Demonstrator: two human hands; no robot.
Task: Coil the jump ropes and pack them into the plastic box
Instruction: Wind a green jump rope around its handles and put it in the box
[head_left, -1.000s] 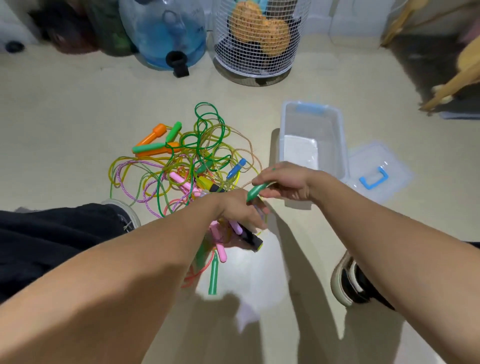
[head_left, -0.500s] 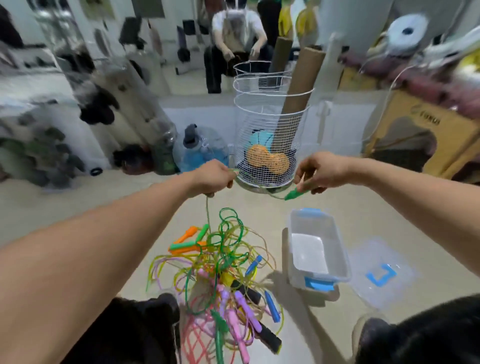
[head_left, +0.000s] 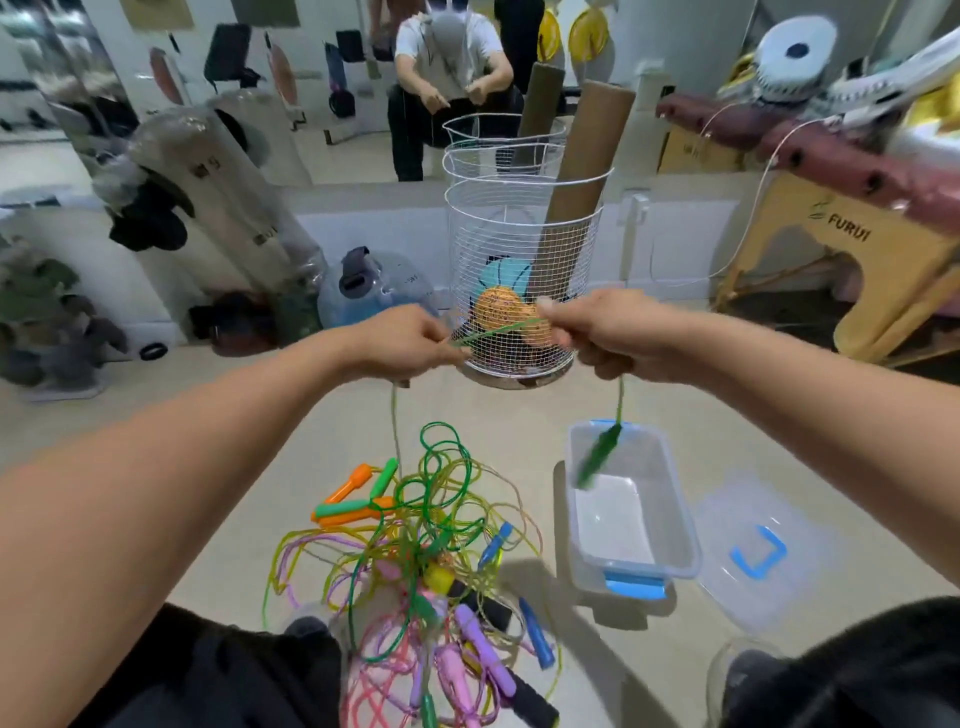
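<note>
Both hands raised, a green jump rope stretched between them above the floor.

Head view: the left hand (head_left: 410, 343) pinches the green rope (head_left: 493, 331), whose cord drops from it into the tangled pile of jump ropes (head_left: 431, 566) on the floor near the bottom edge. The right hand (head_left: 608, 332) is curled round the same rope, and its green handle (head_left: 597, 457) dangles, blurred, over the open plastic box (head_left: 675, 514). The box stands just right of the pile; its clear lid (head_left: 753, 556) lies flat beside it. A wire basket (head_left: 519, 244) stands behind the hands.
</note>
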